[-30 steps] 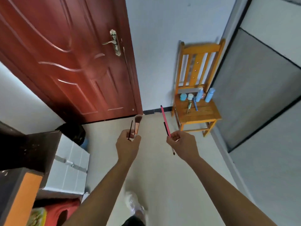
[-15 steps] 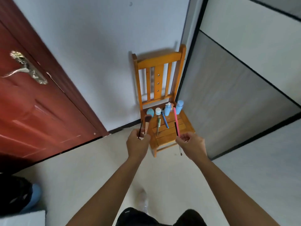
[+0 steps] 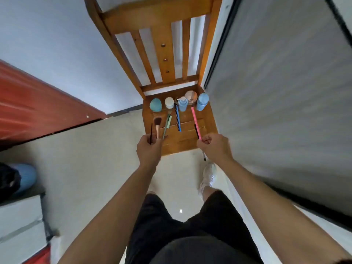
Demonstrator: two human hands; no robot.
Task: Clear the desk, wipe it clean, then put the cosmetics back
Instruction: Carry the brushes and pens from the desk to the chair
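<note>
Two items are gripped in each hand above the front edge of the chair seat [image 3: 182, 146]. In the left hand [image 3: 150, 149], at the front left corner, a powder brush [image 3: 158, 121] and a thin black stick [image 3: 151, 130] are held with the fingers curled round them. In the right hand [image 3: 215, 147], near the front right corner, a pink stick [image 3: 194, 116] and a short black stick [image 3: 195, 129] are pinched together.

It is judged that one of the paired items could slip out when the other is released, because two thin handles are kept in one grip. Round sticks laid on the slatted seat may roll over the front edge to the floor, or be caught in a gap between slats. The far tip of the pink stick is seen near the standing items at the back edge, so they could be knocked over by a careless lowering.

Along the back edge a teal egg-shaped item [image 3: 155, 104], a white jar [image 3: 169, 102], a blue pump bottle [image 3: 182, 105], a round compact [image 3: 191, 96] and a blue bottle [image 3: 202, 101] are stood. All appear closed; what is inside cannot be seen. A green brush [image 3: 167, 121] and a blue pencil [image 3: 178, 119] are laid in the middle of the seat.
</note>
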